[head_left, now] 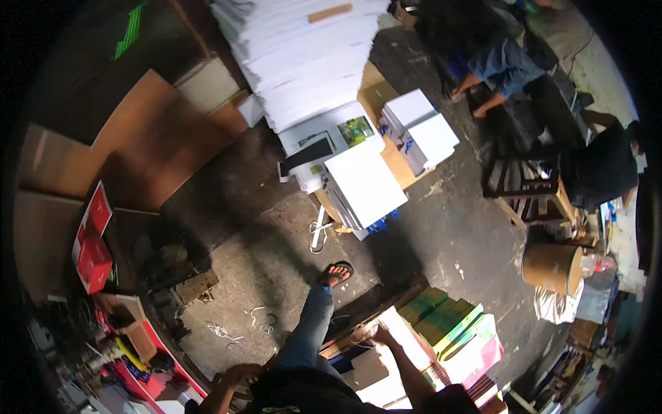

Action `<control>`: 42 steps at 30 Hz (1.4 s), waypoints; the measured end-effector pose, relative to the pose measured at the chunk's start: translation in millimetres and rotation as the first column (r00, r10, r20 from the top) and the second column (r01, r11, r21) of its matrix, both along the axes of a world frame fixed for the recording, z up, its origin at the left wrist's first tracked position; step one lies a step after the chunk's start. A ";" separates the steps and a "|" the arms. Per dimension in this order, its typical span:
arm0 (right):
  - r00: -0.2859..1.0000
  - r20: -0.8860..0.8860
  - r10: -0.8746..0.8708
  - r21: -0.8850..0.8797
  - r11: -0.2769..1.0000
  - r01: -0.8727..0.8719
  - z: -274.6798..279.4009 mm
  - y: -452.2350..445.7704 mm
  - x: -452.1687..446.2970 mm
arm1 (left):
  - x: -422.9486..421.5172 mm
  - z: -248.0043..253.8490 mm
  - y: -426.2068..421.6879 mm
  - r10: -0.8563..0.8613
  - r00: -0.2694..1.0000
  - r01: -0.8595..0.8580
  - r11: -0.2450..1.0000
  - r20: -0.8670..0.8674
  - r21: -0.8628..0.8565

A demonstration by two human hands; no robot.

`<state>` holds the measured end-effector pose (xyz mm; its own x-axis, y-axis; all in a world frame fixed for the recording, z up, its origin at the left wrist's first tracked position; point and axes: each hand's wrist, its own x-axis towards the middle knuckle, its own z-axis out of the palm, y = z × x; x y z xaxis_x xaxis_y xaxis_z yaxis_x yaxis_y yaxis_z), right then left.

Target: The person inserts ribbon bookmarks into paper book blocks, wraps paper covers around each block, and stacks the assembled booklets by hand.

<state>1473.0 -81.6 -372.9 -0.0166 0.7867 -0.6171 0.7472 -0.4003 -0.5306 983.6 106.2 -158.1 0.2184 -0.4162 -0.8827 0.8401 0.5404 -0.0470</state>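
While the right hand [380, 337] reaches out over a pale stack [405, 332] and touches or nearly touches its top near the far edge, its fingers are too small and dark to make out, so I cannot tell whether they are apart or closed on a sheet. The left hand [243, 373] is low beside the thigh of the blue jeans [312, 321], fingers partly curled, and I cannot tell whether it holds anything. The floor [476, 259] is dark, worn and stained, with white scraps [224, 333] scattered near a sandalled foot [339, 274]. Ahead stands a tall pile of white sheets [296, 62], with white bundles [365, 183] in front of it. Brown boards [155, 138] lie to the left, above a red box [93, 263]. To the right are a wooden stool [527, 186] and a brown drum [550, 268]; one co-worker [507, 65] bends forward with both arms down, and another [603, 172] in dark clothes is by the stool. The pale stack lies right under the right hand and well apart from the left, with green and yellow stacks [438, 314] and pink sheets [485, 355] just beside it, on the side away from the legs
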 end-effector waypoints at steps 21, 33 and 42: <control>0.720 -0.519 -0.460 -0.814 0.524 -0.251 197.9 -241.3 -255.9 | -182.7 208.6 -325.5 0.176 0.984 -0.147 0.784 0.011 0.603; 0.895 -0.425 0.136 -0.534 0.760 -0.369 142.4 -290.7 -337.5 | -358.9 92.6 -409.9 0.388 0.887 -0.450 0.847 0.252 0.282; 0.545 -0.233 0.805 0.046 0.569 -0.821 210.9 -200.2 -410.1 | -407.1 91.6 -574.6 0.790 0.605 -0.770 0.549 0.101 0.325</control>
<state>1063.0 -281.8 -162.0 -0.7596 0.3319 -0.5594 0.6460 0.2854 -0.7080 576.5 -468.5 -66.5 0.2752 0.1857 -0.9433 0.0828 0.9729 0.2157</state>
